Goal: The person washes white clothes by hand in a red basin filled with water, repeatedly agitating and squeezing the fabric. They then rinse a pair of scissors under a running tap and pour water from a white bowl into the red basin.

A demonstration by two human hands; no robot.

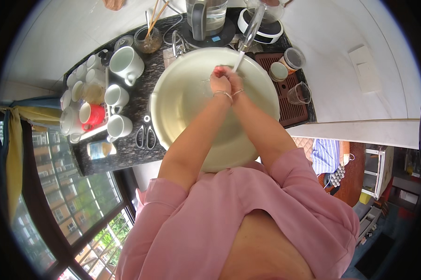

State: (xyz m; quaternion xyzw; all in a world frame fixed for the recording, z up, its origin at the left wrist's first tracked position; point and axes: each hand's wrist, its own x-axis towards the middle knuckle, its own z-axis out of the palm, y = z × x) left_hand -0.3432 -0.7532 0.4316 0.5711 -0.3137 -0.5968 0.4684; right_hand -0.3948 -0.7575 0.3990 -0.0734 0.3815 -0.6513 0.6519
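My left hand (220, 84) and my right hand (234, 79) are pressed together over a large pale plastic basin (182, 140), at its far side. Water (239, 60) runs from a metal faucet (249, 36) beside and onto my right hand. Something reddish shows at the fingertips; whether it is a held thing or skin, I cannot tell. The fingers are blurred and overlap, so their grip is hidden. Each wrist wears a thin bracelet. The basin's inside looks wet, and some splashes show near my left hand.
White mugs (118, 126) and a rack of cups (91, 117) stand left, near black-handled scissors (145, 137). Behind the basin are a glass kettle (215, 17) and a jar with sticks (148, 40). A brown drain tray (292, 113) holds jars and a glass cup (299, 93) at right.
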